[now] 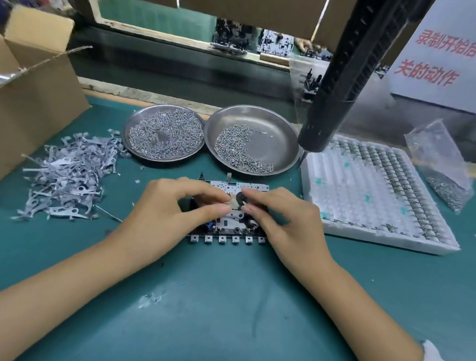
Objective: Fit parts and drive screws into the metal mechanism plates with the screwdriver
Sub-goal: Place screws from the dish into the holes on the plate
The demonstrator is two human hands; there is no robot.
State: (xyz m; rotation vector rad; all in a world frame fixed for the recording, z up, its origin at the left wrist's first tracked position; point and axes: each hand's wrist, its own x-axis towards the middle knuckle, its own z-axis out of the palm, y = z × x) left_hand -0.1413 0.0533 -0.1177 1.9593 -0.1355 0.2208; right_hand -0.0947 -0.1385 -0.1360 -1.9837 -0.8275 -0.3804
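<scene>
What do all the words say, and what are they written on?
"录制开始后不": red letters, top line on the white sign at the upper right; the picture's edge cuts the line off.
"关的动作": red letters, second line on the same sign.
Circuit board at the back: any marks are too small to read.
Metal plate under both hands: no readable writing.
</scene>
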